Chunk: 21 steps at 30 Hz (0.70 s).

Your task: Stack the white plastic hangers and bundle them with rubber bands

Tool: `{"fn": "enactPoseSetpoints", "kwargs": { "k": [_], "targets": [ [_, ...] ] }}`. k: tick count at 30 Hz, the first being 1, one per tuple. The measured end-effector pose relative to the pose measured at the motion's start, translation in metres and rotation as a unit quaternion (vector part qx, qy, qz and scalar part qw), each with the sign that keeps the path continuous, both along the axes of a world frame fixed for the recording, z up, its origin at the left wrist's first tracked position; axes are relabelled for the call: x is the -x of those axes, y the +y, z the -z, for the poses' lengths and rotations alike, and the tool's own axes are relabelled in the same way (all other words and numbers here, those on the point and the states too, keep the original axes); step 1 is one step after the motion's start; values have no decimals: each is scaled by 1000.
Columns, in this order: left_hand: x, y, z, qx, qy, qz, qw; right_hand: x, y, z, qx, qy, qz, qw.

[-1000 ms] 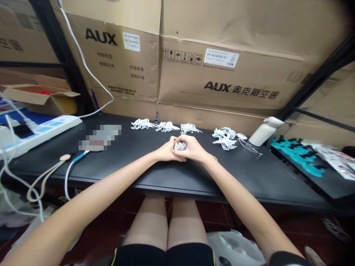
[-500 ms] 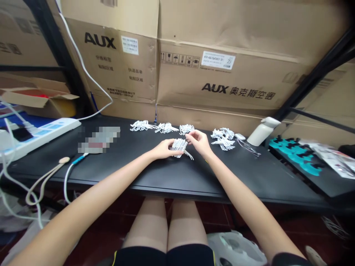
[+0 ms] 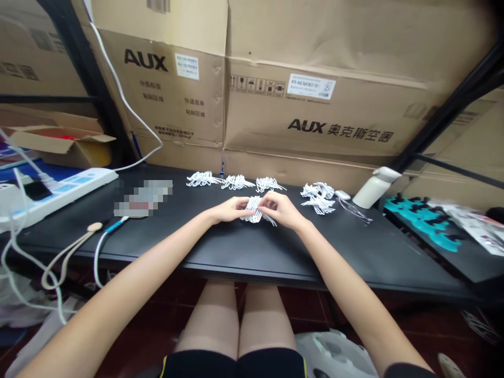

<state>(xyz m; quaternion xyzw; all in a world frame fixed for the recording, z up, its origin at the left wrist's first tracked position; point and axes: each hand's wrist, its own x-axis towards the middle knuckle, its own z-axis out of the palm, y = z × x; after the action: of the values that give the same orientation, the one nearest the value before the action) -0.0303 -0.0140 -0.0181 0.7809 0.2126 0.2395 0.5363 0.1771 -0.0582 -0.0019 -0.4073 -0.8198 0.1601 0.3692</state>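
Note:
A bundle of thin white hooks lies low over the black table, between my two hands. My left hand is closed around its left side, thumb along the near edge. From the right, my right hand presses bent fingers and thumb onto the bundle's right part, where loose ends stick out beneath. Behind my hands, a row of similar white bundles runs along the boxes: one on the left, one in the middle and one on the right.
More white hooks lie in a heap to the right, near a pair of glasses and a white bottle. Teal parts sit at the far right. A power strip and cables are on the left. Large cardboard boxes stand behind.
My right hand has come down and left onto the bundle; before, it was raised just off its right side. My left hand keeps its hold.

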Motion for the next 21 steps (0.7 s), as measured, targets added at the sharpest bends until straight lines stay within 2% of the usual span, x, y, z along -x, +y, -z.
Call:
{"fn": "enactPoseSetpoints", "kwargs": {
  "k": [4,9,14,21],
  "targets": [
    [0,2,2,10,1,-22,1000,-4,0,-2,39,10,-11,999],
    [0,4,5,21,-1,-61,998,-7,-1,-3,7,-19,-11,1000],
    [-2,1,5,34,-7,-117,993,-10,2,-3,42,-28,-27,998],
    [-2,2,4,55,-14,-113,992,-16,3,-5,45,-37,-20,998]
  ]
}}
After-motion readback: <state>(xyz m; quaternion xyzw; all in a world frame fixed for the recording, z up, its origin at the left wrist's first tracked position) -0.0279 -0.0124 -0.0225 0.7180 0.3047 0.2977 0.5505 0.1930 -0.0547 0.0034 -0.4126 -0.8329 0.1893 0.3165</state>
